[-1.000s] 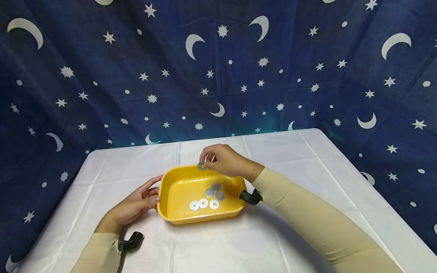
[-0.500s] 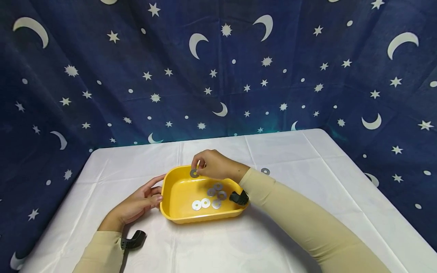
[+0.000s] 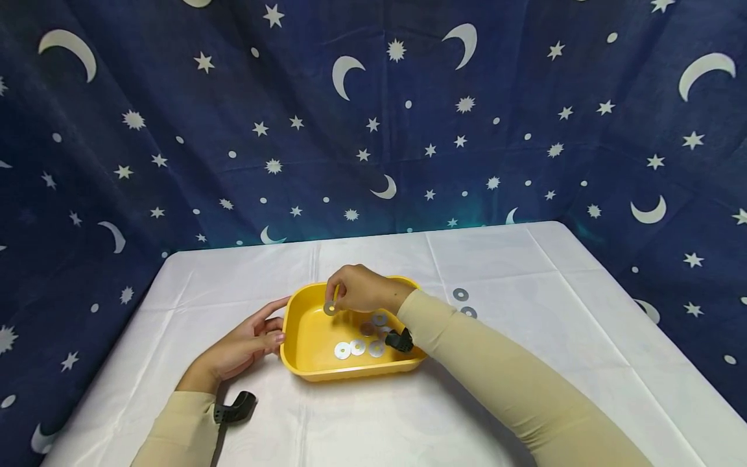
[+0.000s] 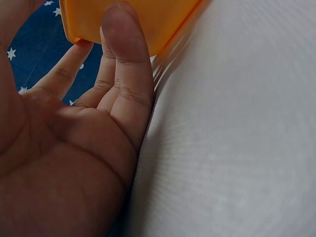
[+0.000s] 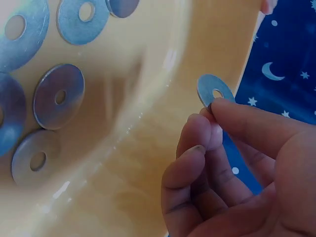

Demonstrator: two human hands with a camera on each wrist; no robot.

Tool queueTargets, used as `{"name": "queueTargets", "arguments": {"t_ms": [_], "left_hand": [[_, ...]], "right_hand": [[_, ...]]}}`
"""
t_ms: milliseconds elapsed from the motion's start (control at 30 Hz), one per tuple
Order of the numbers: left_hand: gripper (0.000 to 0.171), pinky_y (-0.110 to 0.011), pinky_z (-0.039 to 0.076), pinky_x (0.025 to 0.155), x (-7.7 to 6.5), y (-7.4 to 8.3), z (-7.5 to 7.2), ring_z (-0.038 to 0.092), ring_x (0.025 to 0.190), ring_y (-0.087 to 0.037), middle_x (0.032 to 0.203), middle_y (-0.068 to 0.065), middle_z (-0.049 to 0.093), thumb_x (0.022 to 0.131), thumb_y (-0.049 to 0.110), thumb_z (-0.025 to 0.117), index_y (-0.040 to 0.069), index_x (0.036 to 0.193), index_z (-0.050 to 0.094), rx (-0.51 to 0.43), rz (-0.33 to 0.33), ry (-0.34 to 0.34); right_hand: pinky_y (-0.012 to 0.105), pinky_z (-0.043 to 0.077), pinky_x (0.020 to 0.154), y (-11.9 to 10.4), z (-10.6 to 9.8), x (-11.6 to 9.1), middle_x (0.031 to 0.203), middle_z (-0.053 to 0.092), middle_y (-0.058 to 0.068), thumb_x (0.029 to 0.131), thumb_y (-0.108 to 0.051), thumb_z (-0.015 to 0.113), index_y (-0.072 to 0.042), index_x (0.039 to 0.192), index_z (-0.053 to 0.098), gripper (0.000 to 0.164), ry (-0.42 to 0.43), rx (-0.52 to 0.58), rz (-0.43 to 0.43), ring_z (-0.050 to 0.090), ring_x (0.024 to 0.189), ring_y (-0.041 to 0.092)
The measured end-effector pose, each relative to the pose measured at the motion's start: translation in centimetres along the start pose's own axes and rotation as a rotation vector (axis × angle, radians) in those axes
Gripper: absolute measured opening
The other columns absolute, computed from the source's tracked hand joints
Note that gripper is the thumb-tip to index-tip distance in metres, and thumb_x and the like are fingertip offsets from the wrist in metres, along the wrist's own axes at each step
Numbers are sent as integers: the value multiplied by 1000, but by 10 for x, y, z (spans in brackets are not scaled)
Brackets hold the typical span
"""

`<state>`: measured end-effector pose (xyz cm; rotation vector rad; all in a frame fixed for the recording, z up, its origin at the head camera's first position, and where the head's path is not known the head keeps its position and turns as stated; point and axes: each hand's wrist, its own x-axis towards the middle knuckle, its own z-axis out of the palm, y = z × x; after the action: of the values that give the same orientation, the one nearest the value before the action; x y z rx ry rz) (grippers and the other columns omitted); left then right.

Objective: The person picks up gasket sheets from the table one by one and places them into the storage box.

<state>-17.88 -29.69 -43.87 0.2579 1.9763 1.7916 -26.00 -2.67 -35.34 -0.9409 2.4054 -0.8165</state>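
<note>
My right hand (image 3: pixel 360 289) is over the far left part of a yellow plastic tray (image 3: pixel 303 337). Its thumb and fingers pinch a flat metal washer (image 5: pixel 206 89) by the edge, the hole left uncovered. Several more washers (image 3: pixel 342 350) lie on the tray floor below, one partly hidden by the black wrist camera. My left hand (image 3: pixel 236 350) is at the tray's left end, fingers extended, fingertips and thumb against its wall. In the left wrist view, the index fingertip meets the orange-looking tray edge (image 4: pixel 163 24).
Two loose washers, a farther washer (image 3: pixel 460 294) and a nearer washer (image 3: pixel 469 312), lie on the white tablecloth (image 3: pixel 560 324) right of the tray, beside the right sleeve. A dark blue curtain (image 3: pixel 327 130) with moons and stars hangs behind the table.
My right hand has moved left and lower from the tray's far rim, carrying the washer. The two washers on the cloth have come out from behind the arm. The left hand stays at the tray.
</note>
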Motion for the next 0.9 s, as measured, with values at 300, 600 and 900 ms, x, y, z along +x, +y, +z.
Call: {"name": "queueTargets", "arguments": {"t_ms": [300,600,900], "left_hand": [[75,-26,57,85,0,1,0,63,101,-17,126,-13,57,99,11,60,18,160,18,-4,-10,9],[74,-27,57,85,-1,-1,-1,63,103,-16,128,-12,57,99,10,59,17,160,17,-20,4,-5],[73,-26,57,84,-1,0,-2,63,100,-16,127,-12,57,99,9,59,16,159,18,-29,12,-17]], "right_hand": [[19,47,67,4,10,7,84,65,-2,91,-12,71,-13,90,75,4,-53,-73,-23,54,74,11],[19,46,58,6,19,13,83,64,-1,90,-6,72,-13,92,74,7,-86,-31,38,53,68,11],[20,44,53,6,25,15,77,60,0,88,-14,77,-13,90,73,4,-112,-31,88,50,57,12]]}}
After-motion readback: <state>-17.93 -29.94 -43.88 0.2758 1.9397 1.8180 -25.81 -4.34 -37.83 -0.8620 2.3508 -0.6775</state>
